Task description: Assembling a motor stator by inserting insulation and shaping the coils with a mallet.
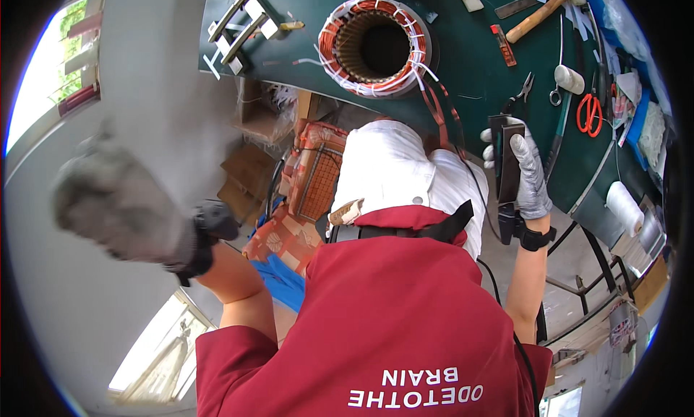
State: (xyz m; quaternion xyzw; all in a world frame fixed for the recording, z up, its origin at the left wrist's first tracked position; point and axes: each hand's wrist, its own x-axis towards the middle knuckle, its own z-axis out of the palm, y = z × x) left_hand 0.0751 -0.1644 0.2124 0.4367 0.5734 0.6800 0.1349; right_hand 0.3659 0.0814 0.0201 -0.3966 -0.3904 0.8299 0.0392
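Note:
My left hand (119,196), in a grey-white glove, is raised at the left, away from the table. Motion smears it, so its fingers do not show clearly. At the right edge of my lap, my right hand (531,167), in a similar glove, is closed around a dark, flat, phone-like device (509,167). Fingertips show at its left side. On the green table ahead stands a motor stator (335,44), a ring with copper-coloured windings laced in white. Leads (436,106) run from it toward my lap. Neither hand touches the stator.
Pliers (522,91), red-handled scissors (589,115), a wooden-handled hammer (535,19) and a red cutter (503,44) lie on the table's right side. A metal frame (242,30) stands at its far left. A white thread spool (624,207) sits near the right edge.

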